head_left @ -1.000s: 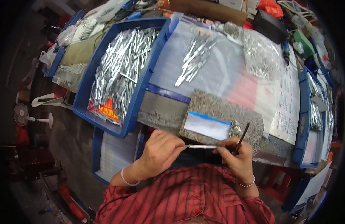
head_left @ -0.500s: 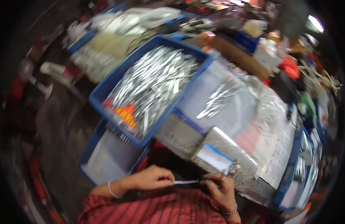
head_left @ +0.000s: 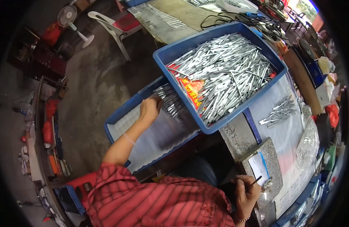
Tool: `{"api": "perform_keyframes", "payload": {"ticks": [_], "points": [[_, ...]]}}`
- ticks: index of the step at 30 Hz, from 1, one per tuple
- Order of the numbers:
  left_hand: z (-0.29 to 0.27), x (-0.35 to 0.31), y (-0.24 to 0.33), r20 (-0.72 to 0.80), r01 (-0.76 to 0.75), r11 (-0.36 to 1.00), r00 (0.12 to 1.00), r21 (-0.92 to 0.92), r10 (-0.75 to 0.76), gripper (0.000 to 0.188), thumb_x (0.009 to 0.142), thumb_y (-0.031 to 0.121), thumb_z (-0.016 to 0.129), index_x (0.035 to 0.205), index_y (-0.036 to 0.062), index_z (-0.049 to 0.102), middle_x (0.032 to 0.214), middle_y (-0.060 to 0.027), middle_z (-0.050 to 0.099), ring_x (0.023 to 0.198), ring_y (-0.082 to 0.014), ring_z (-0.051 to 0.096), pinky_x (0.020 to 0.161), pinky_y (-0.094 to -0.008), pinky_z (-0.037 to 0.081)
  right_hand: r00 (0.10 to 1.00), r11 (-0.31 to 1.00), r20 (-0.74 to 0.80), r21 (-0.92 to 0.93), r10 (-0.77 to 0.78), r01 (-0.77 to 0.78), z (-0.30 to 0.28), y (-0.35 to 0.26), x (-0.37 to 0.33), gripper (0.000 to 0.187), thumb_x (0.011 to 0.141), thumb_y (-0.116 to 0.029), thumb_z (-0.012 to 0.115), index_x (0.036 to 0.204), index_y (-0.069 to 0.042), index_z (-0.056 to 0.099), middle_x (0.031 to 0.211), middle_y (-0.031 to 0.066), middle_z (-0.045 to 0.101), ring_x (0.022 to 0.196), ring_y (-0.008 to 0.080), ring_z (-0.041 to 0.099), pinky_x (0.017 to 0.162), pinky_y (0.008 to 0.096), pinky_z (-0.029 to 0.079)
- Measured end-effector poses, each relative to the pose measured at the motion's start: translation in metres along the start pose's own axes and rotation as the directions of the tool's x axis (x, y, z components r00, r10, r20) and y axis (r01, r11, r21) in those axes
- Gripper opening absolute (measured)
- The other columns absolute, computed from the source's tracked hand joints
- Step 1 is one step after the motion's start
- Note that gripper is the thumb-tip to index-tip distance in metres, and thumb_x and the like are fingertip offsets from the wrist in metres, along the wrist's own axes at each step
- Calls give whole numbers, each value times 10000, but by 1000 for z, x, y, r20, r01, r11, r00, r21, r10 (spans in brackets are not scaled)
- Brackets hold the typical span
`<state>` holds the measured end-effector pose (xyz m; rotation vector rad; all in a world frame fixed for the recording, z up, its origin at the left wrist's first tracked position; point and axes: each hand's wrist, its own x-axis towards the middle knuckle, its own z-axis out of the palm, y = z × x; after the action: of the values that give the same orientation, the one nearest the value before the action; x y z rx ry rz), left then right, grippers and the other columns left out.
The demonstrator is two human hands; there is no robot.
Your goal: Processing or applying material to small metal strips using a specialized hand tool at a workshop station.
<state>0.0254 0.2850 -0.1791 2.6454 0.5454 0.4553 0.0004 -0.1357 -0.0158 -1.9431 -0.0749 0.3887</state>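
My left hand (head_left: 149,109) reaches into the lower blue tray (head_left: 114,133), beside a pile of thin metal strips (head_left: 170,101). Its fingers are curled together, and what they hold, if anything, is hidden. Closed round a thin dark stick-like tool (head_left: 256,180), my right hand (head_left: 245,192) is at the edge of a grey stone block (head_left: 273,159). On that block lie a white pad with a blue edge (head_left: 260,168) and a small heap of metal bits. A larger blue tub (head_left: 207,128), full of silvery metal strips (head_left: 229,72), stands above the lower tray and overlaps it.
A loose bunch of strips (head_left: 279,112) lies on the plastic-covered bench to the right. Clear plastic bags (head_left: 307,145) are beyond it. At the far left are a white chair (head_left: 111,25) and a standing fan (head_left: 68,17). Black cables (head_left: 223,18) cross the far table.
My left hand has moved from the strip held in front of me, away and left to the lower tray. My right hand has shifted right. The view has turned left.
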Motion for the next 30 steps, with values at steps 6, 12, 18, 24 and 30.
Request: {"api": "perform_keyframes", "payload": {"ticks": [6, 12, 18, 24, 30], "points": [[34, 33, -8, -38, -180, 960, 981, 216, 192, 48, 786, 121, 629, 786, 93, 668, 792, -144, 597, 775, -327, 596, 643, -446, 438, 995, 986, -7, -138, -99, 98, 4, 0, -2, 87, 886, 13, 568, 936, 35, 636, 781, 89, 667, 730, 134, 624, 664, 243, 471], [-6, -5, 2, -14, -226, 966, 973, 127, 230, 65, 771, 101, 630, 783, 62, 681, 768, -143, 589, 725, -327, 588, 634, -436, 448, 1000, 993, 7, -112, -29, 30, -4, 2, -1, 72, 883, 9, 574, 906, 31, 639, 778, 87, 668, 714, 143, 622, 650, 250, 467], [-49, -70, 105, 219, -417, 882, 860, -221, 461, 106, 787, 126, 645, 739, 36, 618, 714, -129, 568, 657, -318, 566, 607, -417, 449, 967, 960, 74, -118, -245, 252, -18, 15, 4, 70, 834, -9, 615, 889, 9, 653, 797, 137, 664, 673, 267, 666, 606, 289, 498], [-84, -74, 226, 200, -537, 678, 691, -502, 695, 160, 754, 102, 741, 713, 50, 595, 705, -93, 555, 662, -286, 554, 602, -375, 432, 925, 946, 209, 4, -318, 324, -38, 25, -4, 95, 845, -39, 623, 933, -13, 650, 830, 139, 651, 714, 293, 654, 623, 336, 518], [-13, -24, 315, 78, -517, 637, 739, -572, 669, 74, 809, 21, 640, 880, 2, 630, 830, -140, 602, 724, -301, 610, 640, -360, 485, 906, 922, 170, 102, -387, 374, -63, 42, -40, 133, 840, -110, 678, 934, -19, 651, 815, 122, 656, 684, 273, 659, 598, 309, 514]]}}
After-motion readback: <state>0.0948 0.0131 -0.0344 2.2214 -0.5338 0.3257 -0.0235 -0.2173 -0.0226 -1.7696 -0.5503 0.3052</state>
